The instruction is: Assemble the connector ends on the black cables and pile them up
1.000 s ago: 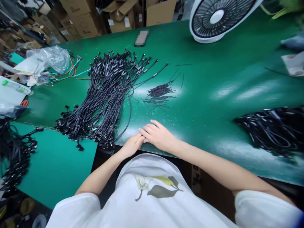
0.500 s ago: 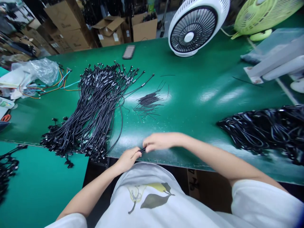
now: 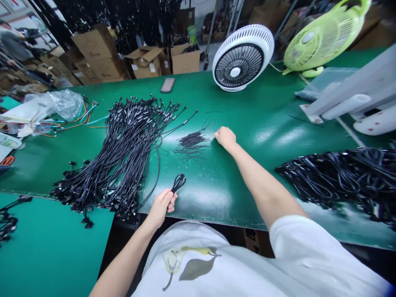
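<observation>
A single head-worn camera looks forward and down from above the person's chest, facing across a green desk (image 3: 256, 194) from its near edge. It sits close to the left hand (image 3: 161, 208) and right hand (image 3: 225, 138), with cardboard boxes (image 3: 145, 62) farther off beyond the far edge.

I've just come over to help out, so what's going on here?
A person at a green-topped workbench holds a small loop of black cable in their left hand, just above the bench. Their right hand rests on the bench beside a small pile of short black wires. A long bundle of black cables lies to the left, and a heap of black cable to the right.
</observation>
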{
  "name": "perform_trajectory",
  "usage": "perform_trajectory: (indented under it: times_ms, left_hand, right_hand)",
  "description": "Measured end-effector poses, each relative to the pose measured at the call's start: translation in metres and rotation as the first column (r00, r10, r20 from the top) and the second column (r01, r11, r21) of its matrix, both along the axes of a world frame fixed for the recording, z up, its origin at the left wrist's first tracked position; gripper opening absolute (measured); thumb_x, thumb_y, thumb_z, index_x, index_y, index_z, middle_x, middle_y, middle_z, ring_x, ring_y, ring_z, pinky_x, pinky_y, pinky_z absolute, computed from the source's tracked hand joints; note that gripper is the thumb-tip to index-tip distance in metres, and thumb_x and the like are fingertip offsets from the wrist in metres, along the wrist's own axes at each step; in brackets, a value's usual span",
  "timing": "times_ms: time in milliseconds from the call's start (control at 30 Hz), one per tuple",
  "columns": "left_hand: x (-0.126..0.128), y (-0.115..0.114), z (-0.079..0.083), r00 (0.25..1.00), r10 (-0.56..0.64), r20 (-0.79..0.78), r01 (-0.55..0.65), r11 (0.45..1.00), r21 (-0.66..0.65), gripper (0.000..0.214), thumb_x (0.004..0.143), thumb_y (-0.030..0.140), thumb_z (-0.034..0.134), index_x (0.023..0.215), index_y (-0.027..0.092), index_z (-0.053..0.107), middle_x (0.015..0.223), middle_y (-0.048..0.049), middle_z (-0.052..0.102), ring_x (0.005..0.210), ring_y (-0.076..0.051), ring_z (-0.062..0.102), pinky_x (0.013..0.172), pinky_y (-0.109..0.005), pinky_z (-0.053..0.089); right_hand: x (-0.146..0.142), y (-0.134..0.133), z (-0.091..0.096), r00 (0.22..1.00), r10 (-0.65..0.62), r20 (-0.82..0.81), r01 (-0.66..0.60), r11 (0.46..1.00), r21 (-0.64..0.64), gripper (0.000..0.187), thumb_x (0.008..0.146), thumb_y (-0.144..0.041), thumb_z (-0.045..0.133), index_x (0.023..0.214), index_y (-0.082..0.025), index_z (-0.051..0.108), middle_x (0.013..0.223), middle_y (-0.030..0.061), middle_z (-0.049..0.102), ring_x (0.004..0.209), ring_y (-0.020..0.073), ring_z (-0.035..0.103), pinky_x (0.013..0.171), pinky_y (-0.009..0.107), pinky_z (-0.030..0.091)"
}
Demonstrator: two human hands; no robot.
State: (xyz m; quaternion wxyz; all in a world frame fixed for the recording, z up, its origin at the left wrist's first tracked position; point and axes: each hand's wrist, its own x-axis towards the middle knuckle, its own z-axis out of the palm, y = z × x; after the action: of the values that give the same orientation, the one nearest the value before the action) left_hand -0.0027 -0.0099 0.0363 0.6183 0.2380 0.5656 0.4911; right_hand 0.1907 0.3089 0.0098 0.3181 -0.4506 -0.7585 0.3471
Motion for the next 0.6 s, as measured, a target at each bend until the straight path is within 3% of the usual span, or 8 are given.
perform_trajectory:
  times_ms: [133,200,300,367,433,467,533,600]
  left_hand:
    - [0.007,0.010,0.005,0.992,-0.007,0.124,0.004,1.000,0.026,0.042,0.076,0.051,0.067,0.089,0.013,0.057,0.060,0.0074,0.035,0.048,-0.003,0.026,0.043,-0.017,0.021]
    - [0.012,0.016,0.004,0.985,-0.041,0.165,0.032,0.998,0.063,0.046,0.077,0.050,0.068,0.105,0.015,0.055,0.060,0.0080,0.036,0.047,-0.004,0.027,0.043,-0.017,0.021]
    - [0.017,0.021,-0.002,0.983,-0.078,0.168,0.059,0.992,0.112,0.058,0.080,0.049,0.065,0.125,0.018,0.048,0.061,0.0085,0.036,0.048,-0.004,0.028,0.045,-0.017,0.023]
    - [0.016,0.020,-0.008,0.994,-0.046,0.095,0.034,0.991,0.129,0.056,0.082,0.049,0.062,0.124,0.014,0.051,0.062,0.0079,0.035,0.049,-0.004,0.028,0.045,-0.017,0.024]
    - [0.013,0.017,-0.013,0.999,0.017,-0.043,-0.011,0.990,0.142,0.052,0.084,0.048,0.058,0.122,0.013,0.055,0.064,0.0064,0.039,0.050,-0.005,0.030,0.046,-0.019,0.025]
    - [0.011,0.015,-0.016,0.993,0.038,-0.114,-0.021,0.989,0.143,0.050,0.085,0.047,0.057,0.123,0.013,0.056,0.064,0.0057,0.042,0.050,-0.005,0.031,0.046,-0.019,0.026]
    - [0.006,0.012,-0.019,0.977,0.024,-0.213,0.002,0.992,0.124,0.049,0.086,0.044,0.055,0.125,0.015,0.056,0.064,0.0050,0.045,0.051,-0.006,0.033,0.047,-0.020,0.026]
    - [0.000,0.010,-0.020,0.971,-0.041,-0.236,0.062,0.995,0.082,0.046,0.086,0.043,0.055,0.122,0.015,0.059,0.060,0.0053,0.044,0.051,-0.006,0.033,0.048,-0.020,0.026]
  right_hand:
    - [-0.002,-0.090,-0.004,0.996,0.075,0.037,-0.071,0.990,-0.118,0.023,0.090,-0.034,0.046,0.083,-0.015,0.056,0.068,0.0028,0.060,0.066,0.0123,0.055,0.068,0.027,0.043]
    - [-0.015,-0.148,-0.007,0.973,0.209,-0.095,-0.226,0.944,-0.239,0.024,0.087,-0.037,0.050,0.093,-0.016,0.059,0.073,0.0013,0.062,0.065,0.0123,0.056,0.065,0.026,0.045]
    - [-0.034,-0.216,-0.005,0.938,0.232,-0.256,-0.311,0.892,-0.329,0.025,0.086,-0.038,0.051,0.092,-0.017,0.063,0.076,0.0010,0.063,0.063,0.0127,0.055,0.062,0.026,0.045]
    - [-0.042,-0.239,-0.001,0.952,0.242,-0.189,-0.285,0.925,-0.251,0.021,0.086,-0.034,0.050,0.087,-0.017,0.063,0.074,0.0015,0.063,0.062,0.0128,0.054,0.060,0.026,0.043]
    - [-0.044,-0.245,0.005,0.953,0.302,-0.010,-0.302,0.953,-0.030,0.019,0.089,-0.027,0.048,0.084,-0.018,0.064,0.074,0.0027,0.062,0.065,0.0132,0.053,0.061,0.026,0.041]
    - [-0.044,-0.244,0.008,0.940,0.324,0.111,-0.336,0.934,0.121,0.020,0.091,-0.025,0.047,0.082,-0.017,0.064,0.073,0.0034,0.061,0.066,0.0136,0.053,0.062,0.026,0.040]
    - [-0.043,-0.238,0.016,0.885,0.316,0.343,-0.445,0.790,0.422,0.025,0.094,-0.020,0.043,0.080,-0.017,0.064,0.072,0.0045,0.060,0.067,0.0146,0.052,0.065,0.028,0.038]
    - [-0.043,-0.229,0.027,0.809,0.314,0.496,-0.582,0.538,0.610,0.027,0.095,-0.017,0.042,0.083,-0.016,0.065,0.079,0.0065,0.064,0.075,0.0164,0.054,0.071,0.030,0.038]
